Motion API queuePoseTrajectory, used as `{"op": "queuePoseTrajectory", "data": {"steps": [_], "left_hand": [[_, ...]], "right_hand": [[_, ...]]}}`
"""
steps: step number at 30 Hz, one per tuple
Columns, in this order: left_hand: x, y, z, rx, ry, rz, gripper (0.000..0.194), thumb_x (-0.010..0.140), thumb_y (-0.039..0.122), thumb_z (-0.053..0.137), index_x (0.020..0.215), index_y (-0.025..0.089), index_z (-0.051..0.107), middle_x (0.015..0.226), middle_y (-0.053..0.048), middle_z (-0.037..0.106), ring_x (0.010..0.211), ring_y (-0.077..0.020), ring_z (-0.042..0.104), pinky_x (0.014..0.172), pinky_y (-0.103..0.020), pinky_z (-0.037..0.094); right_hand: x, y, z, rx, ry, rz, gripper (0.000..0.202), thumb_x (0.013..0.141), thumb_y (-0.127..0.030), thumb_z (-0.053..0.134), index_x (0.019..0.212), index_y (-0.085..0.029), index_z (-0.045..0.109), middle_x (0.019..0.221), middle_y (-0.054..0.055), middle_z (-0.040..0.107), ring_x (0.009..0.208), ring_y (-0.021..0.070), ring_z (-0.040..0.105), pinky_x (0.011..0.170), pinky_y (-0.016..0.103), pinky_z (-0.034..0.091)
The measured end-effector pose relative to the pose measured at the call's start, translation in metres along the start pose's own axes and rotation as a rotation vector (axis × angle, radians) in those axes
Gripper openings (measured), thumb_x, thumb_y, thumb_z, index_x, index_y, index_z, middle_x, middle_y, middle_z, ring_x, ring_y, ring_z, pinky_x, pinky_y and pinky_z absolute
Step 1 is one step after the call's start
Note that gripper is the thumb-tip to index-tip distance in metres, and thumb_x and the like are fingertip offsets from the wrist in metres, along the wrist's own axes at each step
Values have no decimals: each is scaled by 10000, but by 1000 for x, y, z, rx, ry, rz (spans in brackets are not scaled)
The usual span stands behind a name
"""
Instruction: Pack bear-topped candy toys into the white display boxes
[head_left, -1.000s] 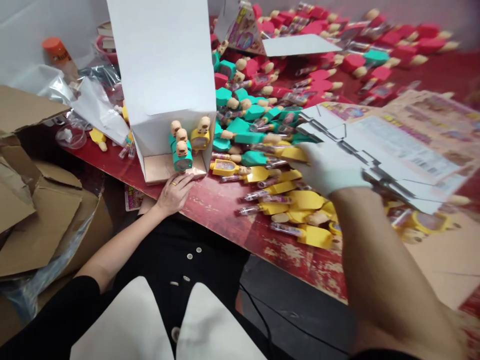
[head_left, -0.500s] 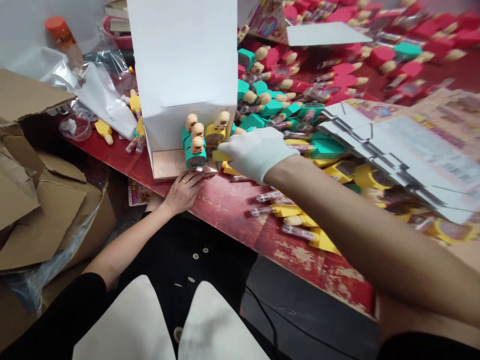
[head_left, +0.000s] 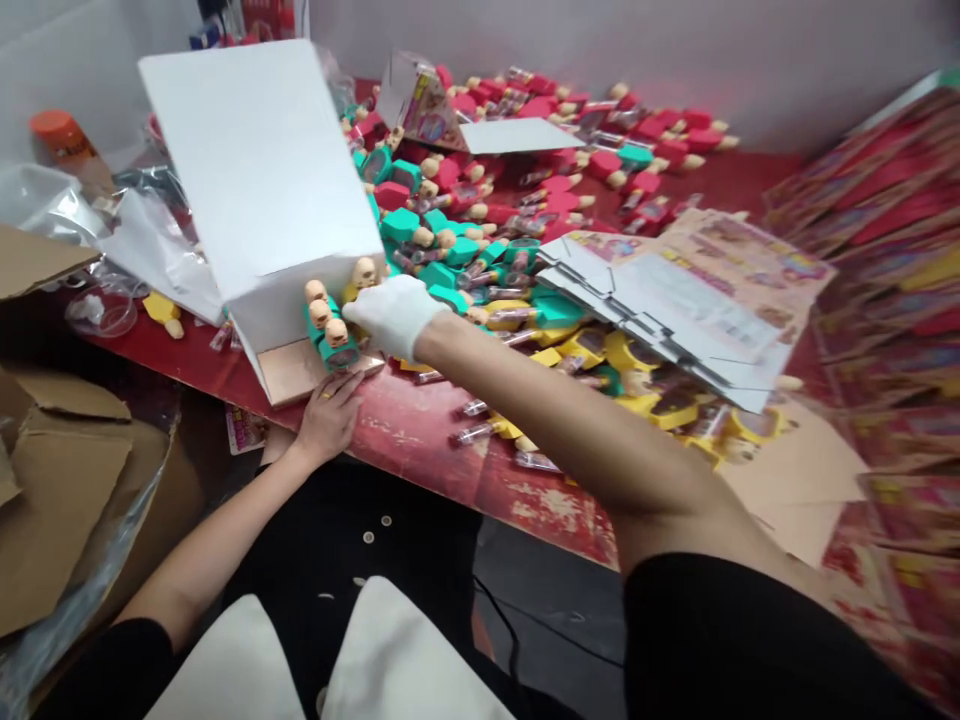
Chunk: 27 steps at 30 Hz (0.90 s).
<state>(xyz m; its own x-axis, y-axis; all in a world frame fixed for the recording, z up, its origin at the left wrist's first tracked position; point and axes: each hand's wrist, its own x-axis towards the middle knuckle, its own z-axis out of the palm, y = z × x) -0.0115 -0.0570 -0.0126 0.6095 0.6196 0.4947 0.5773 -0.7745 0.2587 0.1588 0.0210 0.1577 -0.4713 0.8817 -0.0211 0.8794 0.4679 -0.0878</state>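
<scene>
A white box (head_left: 262, 170) stands open on the red table, its lid raised. Inside it, three green toys (head_left: 337, 352) with tan animal heads form a row, and a yellow toy (head_left: 363, 280) is to their right. My right hand (head_left: 394, 312), in a white glove, has its fingers closed round the yellow toy at the box's right side; its fingertips are partly hidden. My bare left hand (head_left: 328, 415), with a ring, rests on the box's front flap (head_left: 291, 372), fingers spread a little and holding nothing.
Loose red toys (head_left: 559, 188), green toys (head_left: 442, 272) and yellow toys (head_left: 630, 360) cover the red table (head_left: 517, 500). Flattened printed boxes (head_left: 697, 290) lie right, beside stacked packs (head_left: 900, 350). An open brown carton (head_left: 75, 470) stands left.
The view has swung right, bringing the stacked packs into sight. My right hand has moved a little further in at the box's right side; my left hand stays at the flap.
</scene>
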Motion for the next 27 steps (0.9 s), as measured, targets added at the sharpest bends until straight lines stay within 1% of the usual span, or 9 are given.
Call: {"op": "queuePoseTrajectory", "data": {"steps": [2,4,5,7,11,16,20,23,27], "left_hand": [[0,-1,0,0,38,-15,253,952,133,519,1067,146,743,1452,-145,625,1343,-307,590,1137,-572,499],[-1,-1,0,-4,38,-43,260,956,141,523,1086,163,747,1459,-137,621,1339,-309,594,1118,-575,506],[-1,-1,0,-9,32,-56,261,956,147,529,1094,174,749,1467,-131,616,1337,-309,596,1111,-574,508],[-1,0,-1,-13,27,-70,256,953,162,545,1097,188,755,1472,-120,613,1333,-311,601,1098,-571,513],[-2,0,-5,-9,34,-56,246,952,166,562,1084,212,765,1427,-87,655,1288,-298,635,1068,-548,538],[-5,-2,-8,-22,42,-18,242,950,154,571,1080,218,765,1406,-76,671,1269,-279,651,1067,-531,551],[-5,-2,-9,-2,51,-10,234,955,156,570,1074,209,764,1389,-84,682,1246,-274,667,1047,-519,561],[-3,0,-9,11,68,0,226,954,158,579,1081,204,760,1373,-84,693,1232,-269,673,1038,-506,564],[-1,3,-9,29,63,2,209,957,168,583,1060,197,762,1364,-86,699,1227,-272,675,1027,-501,566]], "right_hand": [[-33,23,4,43,158,76,463,921,-344,569,1371,-242,604,1312,120,630,1107,254,638,914,377,524],[-70,63,18,89,295,296,476,983,-304,424,1435,-226,552,1391,123,583,1153,239,605,949,369,508],[-87,86,28,83,290,437,463,985,-267,387,1400,-208,583,1352,134,604,1147,251,597,952,380,497],[-113,132,51,14,130,683,451,933,-232,437,1338,-182,631,1272,172,636,1108,310,579,898,421,481],[-121,185,83,-55,74,676,481,897,-276,497,1353,-195,626,1337,200,579,1135,361,507,860,430,433],[-103,202,76,-90,182,674,423,948,-328,408,1258,-153,639,1253,207,586,1116,318,492,877,395,400],[-125,208,78,-84,247,713,469,964,-293,351,1333,-144,598,1284,202,568,1136,312,515,888,393,425],[-144,207,88,-53,191,720,439,935,-258,394,1264,-177,673,1220,177,587,1041,296,554,819,379,448],[-136,198,92,-40,68,526,328,832,-208,557,1089,-223,761,1267,171,575,1049,300,535,815,383,436]]}}
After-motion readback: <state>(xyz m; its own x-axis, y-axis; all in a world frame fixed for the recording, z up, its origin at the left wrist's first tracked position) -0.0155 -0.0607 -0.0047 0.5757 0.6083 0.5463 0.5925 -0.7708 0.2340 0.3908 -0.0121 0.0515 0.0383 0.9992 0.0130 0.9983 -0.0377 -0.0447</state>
